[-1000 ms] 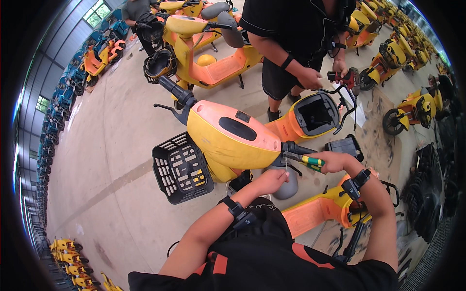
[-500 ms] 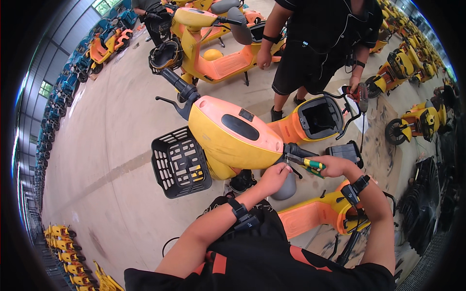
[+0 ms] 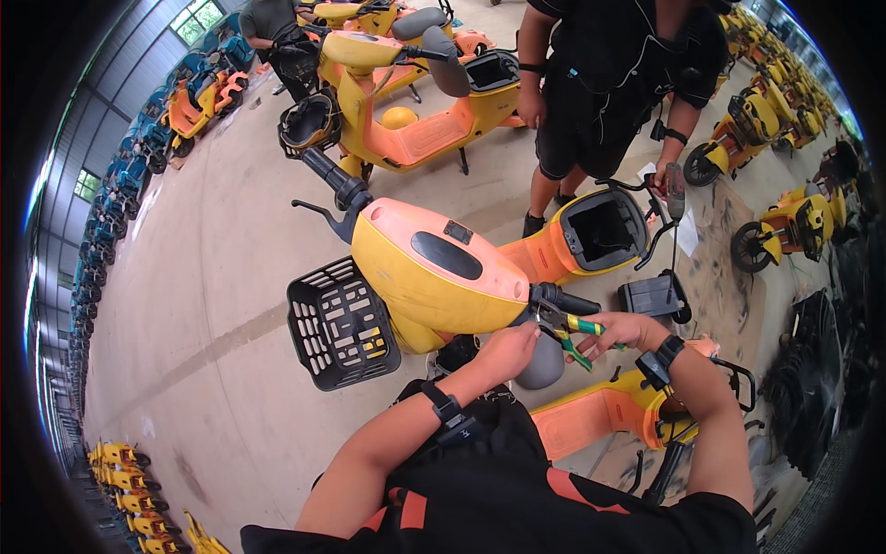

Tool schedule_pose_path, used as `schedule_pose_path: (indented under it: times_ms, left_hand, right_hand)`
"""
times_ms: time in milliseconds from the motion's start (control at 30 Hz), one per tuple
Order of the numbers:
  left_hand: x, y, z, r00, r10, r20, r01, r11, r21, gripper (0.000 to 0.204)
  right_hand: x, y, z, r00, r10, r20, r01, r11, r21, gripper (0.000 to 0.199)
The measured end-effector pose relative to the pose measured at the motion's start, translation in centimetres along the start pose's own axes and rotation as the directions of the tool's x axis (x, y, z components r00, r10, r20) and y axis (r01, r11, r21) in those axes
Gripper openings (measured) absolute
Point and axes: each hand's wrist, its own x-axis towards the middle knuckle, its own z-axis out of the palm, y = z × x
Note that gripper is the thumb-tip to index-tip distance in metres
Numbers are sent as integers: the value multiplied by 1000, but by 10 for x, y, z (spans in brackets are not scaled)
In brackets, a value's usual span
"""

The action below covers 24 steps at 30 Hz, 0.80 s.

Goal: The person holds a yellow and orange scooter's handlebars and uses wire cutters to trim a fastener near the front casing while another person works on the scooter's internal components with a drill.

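A yellow and pink scooter front [image 3: 415, 286] stands before me, with a black basket [image 3: 343, 323] on its left. My right hand [image 3: 624, 331] is closed around pliers [image 3: 581, 325] with green and yellow handles, which are spread apart. Their jaws are at the base of the near black handlebar grip [image 3: 574, 301]. Just left of the jaws, my left hand [image 3: 510, 353] is closed in a pinch by the handlebar's underside. What its fingertips hold is too small to make out.
Beyond the scooter, a person in black [image 3: 609, 92] holds a power drill [image 3: 676, 192] beside its open seat compartment [image 3: 604, 228]. A black box [image 3: 649, 295] lies right of the handlebar. Another scooter [image 3: 581, 417] is close at my right; more line both sides.
The pliers' handles have opened apart in my right hand, and its fingers have spread. My left hand has shifted slightly left and down. The other person's drill has moved slightly in the view.
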Motion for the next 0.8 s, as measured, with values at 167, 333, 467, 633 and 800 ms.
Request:
schedule_pose_path:
  times_ms: [167, 333, 467, 633, 800]
  left_hand:
    - [-1, 1, 0, 997, -33, 63, 24, 989, 149, 18]
    - [3, -11, 10, 997, 11, 82, -18, 997, 82, 18]
    - [7, -10, 9, 996, 37, 85, -36, 999, -16, 18]
    - [7, -12, 9, 992, -21, 125, 45, 980, -194, 22]
    - [4, -14, 13, 994, -36, 102, 64, 955, -288, 24]
  right_hand:
    - [0, 11, 11, 993, -76, -96, 62, 988, -141, 78]
    - [-9, -20, 18, 969, -149, -196, -42, 685, -728, 74]
    - [-12, -27, 28, 937, -326, -123, 104, 599, -794, 74]
    - [1, -7, 27, 950, -306, -63, 183, 708, -682, 76]
    - [-7, -22, 49, 873, -478, -96, 125, 409, -904, 83]
